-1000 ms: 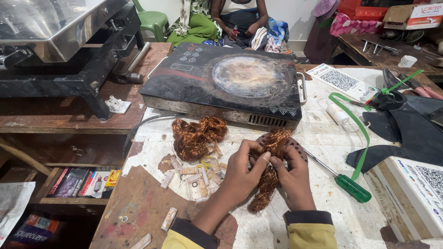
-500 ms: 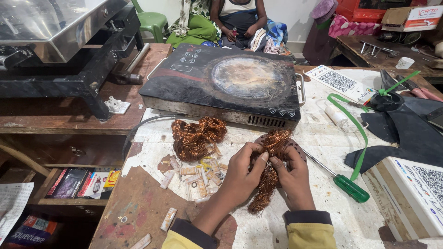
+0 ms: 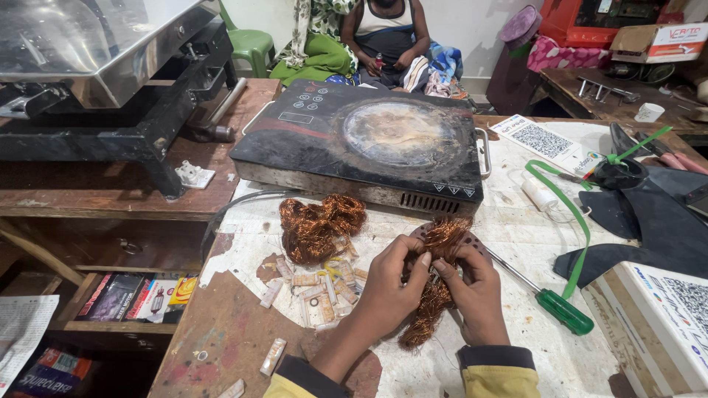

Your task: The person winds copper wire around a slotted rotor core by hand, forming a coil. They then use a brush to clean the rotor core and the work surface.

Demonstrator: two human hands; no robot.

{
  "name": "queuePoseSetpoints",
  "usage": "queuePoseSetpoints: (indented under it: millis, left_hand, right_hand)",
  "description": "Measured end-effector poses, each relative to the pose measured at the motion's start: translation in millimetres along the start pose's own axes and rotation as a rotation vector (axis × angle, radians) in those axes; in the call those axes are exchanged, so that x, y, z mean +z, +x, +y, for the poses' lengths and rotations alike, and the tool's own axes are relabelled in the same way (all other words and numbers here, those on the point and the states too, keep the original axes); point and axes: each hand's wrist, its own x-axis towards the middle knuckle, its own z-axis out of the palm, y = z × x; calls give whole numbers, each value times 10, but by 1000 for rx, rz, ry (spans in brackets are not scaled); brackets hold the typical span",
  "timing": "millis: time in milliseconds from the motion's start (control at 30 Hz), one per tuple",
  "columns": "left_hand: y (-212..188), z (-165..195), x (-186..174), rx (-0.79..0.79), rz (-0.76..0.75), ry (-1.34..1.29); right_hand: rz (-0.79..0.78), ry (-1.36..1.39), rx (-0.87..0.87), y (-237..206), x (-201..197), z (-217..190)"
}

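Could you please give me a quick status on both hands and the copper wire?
Left hand and right hand both gripping the copper wire bundle. Second wire clump loose on table. Green screwdriver close beside right hand.

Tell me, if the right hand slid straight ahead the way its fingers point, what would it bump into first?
Probably the front edge of the black induction cooktop, past the copper wire bundle that the right hand already grips; depth is hard to judge.

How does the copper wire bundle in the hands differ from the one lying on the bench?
The held bundle is gripped by the left hand and right hand and hangs long and stretched. The loose bundle lies untouched, curled into a compact clump beside paper scraps. Both are tangled, reddish copper wire.
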Motion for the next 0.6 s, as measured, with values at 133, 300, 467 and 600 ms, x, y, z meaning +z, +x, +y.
queuePoseSetpoints:
  millis: [133, 300, 467, 600]
  left_hand:
    - [-13, -9, -14, -30, -3, -59]
    - [-6, -3, -26, -57, -9, -31]
    - [-20, 12, -12, 50, 14, -6]
    - [-17, 6, -16, 19, 2, -23]
  right_hand:
    - [-1, -43, -1, -8, 9, -13]
    - [-22, -36, 2, -6, 15, -31]
    - [-28, -48, -8, -4, 7, -13]
    - [-16, -71, 12, 16, 8, 21]
